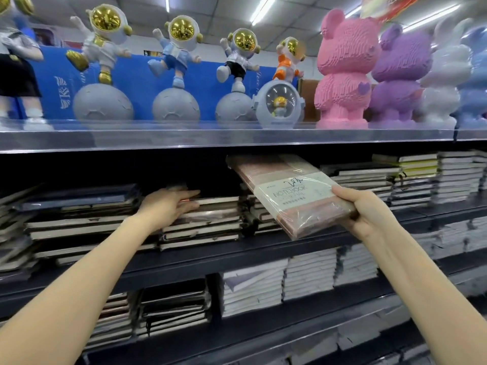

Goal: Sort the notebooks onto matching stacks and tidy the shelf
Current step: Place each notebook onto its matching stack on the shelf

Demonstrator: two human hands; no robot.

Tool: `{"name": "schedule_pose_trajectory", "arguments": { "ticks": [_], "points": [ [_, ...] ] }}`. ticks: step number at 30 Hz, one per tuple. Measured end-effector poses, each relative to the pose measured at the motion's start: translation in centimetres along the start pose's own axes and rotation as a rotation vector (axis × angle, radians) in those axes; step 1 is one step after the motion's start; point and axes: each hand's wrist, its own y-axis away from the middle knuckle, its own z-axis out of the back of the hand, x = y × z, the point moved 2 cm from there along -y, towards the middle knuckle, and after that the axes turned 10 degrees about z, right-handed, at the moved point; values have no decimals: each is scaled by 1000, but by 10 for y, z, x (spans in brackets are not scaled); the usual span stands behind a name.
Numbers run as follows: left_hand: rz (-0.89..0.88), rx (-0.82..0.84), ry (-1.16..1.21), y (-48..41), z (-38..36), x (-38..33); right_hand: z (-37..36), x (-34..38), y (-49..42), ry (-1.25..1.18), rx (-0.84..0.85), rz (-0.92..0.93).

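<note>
Left arm is reaching forward and up from the lower left, forearm straight. The left hand [171, 206] is lying flat against the top notebooks of the middle stack [208, 225], fingers straight and slightly apart, holding nothing; whether the palm is pressing down is unclear. Right arm is coming in from the lower right, wrist bent inward. The right hand [361, 212] is gripping the near corner of the pink notebook [284, 191], thumb on top at the edge of the white paper band, the other fingers curling underneath. The pink notebook is in clear plastic wrap and is being held in the air in front of the middle shelf [237, 256], tilted, with its far end pointing up and left into the shelf opening, over a short stack [261, 214] that it is not resting on. A messy left stack [79, 214] of dark notebooks is sitting just beside the middle stack. Taller right stacks [369, 180] are sitting further along the same shelf. More lower stacks [263, 285] are filling the shelf below. On the top shelf [210, 138], astronaut figures [105, 48] are standing in a row on grey balls, with a pink bear [342, 69] and a purple bear [395, 75] to their right.
</note>
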Motion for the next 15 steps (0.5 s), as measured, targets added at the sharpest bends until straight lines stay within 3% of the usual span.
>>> {"name": "schedule_pose_trajectory", "arguments": {
  "ticks": [6, 11, 15],
  "points": [
    [38, -84, -79, -7, -10, -2, -32, 7, -46, -32, -25, 47],
    [32, -172, -106, -2, -20, -1, -30, 6, -59, -239, 16, 114],
    [-17, -275, -86, 0, -21, 0, -35, -5, -60, -130, -58, 270]
  ]
}}
